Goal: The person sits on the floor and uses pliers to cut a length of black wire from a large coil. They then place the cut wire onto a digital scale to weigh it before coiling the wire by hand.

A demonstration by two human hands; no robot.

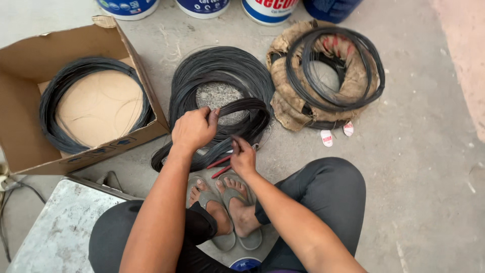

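Head view: A small bundle of dark wire (237,119) is gripped by the left hand (193,129), whose fingers (212,115) are curled tightly around the strands at the top of the loop, with the thumb pressed in beside them. The bundle is seen arcing out from that fist to the right and sweeping back down and left across the concrete floor (419,151), passing beneath the wrist. Its lower run is met by the right hand (243,159), whose fingers are drawn together and pressed down on the strands; whether the wire is pinched between them or only pinned under them cannot be told. Red-handled pliers (220,165) are seen lying on the floor just beside the right hand, partly hidden by it. Behind the held bundle, and touching it, a large flat coil of black wire (202,68) is laid on the floor. To the right, a second coil wrapped in burlap (348,83) is placed, with loose black loops on top. At left, an open cardboard box (20,136) is shown with a ring of wire (50,108) fitted around its inner wall. Sandalled feet (227,202) are planted just below the hands. Paint buckets (268,7) are lined along the top edge, well apart from both hands.
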